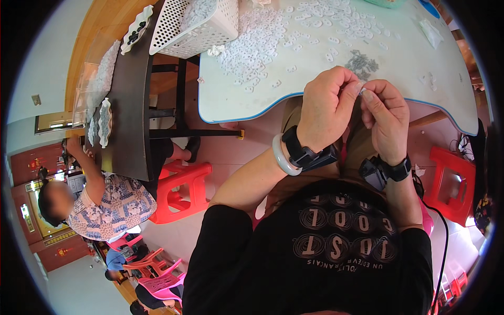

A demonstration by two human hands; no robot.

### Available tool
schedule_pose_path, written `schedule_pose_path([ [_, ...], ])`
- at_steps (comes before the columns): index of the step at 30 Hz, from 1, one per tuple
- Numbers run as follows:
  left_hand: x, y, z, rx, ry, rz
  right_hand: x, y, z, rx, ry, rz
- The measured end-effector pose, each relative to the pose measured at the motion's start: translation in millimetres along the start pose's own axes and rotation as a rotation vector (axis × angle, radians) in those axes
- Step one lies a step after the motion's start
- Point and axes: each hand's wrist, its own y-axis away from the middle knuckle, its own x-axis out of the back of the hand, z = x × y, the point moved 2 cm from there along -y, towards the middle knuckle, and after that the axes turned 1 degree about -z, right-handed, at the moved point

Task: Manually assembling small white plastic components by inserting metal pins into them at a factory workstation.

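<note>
My left hand (329, 107) and my right hand (386, 113) meet at the fingertips, just off the table's near edge. Thumb and forefinger of each are pinched together around a tiny white piece (362, 90), mostly hidden by the fingers. Just beyond my fingertips lies a small heap of grey pieces (362, 64) on the pale table (226, 105). Farther off, many small white plastic pieces (252, 47) are spread thickly over the tabletop, most of them to the left.
A white perforated basket (210, 37) holding more white pieces stands at the table's far left corner. Left of it is a dark table (131, 94) with leaf-shaped trays, where another person (110, 205) sits. Red stools (184, 191) stand on both sides.
</note>
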Motion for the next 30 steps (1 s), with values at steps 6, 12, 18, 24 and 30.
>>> schedule_pose_path([
  [6,0.5,1.0,-1.4,0.001,0.010,-0.007,-0.2,-0.1,2.8,-0.008,0.015,-0.015],
  [12,-0.5,-0.3,-0.6,-0.009,0.019,-0.013,0.7,0.3,5.2,-0.010,0.024,0.000],
  [18,1.1,-0.2,0.0,-0.015,0.004,0.004,-2.0,0.7,1.7,-0.006,0.018,0.002],
  [24,1.7,-0.4,0.7,0.007,0.021,0.012,-1.3,0.6,3.9,0.024,-0.022,0.010],
  [30,1.7,0.1,0.1,0.088,0.095,0.017,-0.1,1.3,1.7,0.030,-0.043,0.004],
])
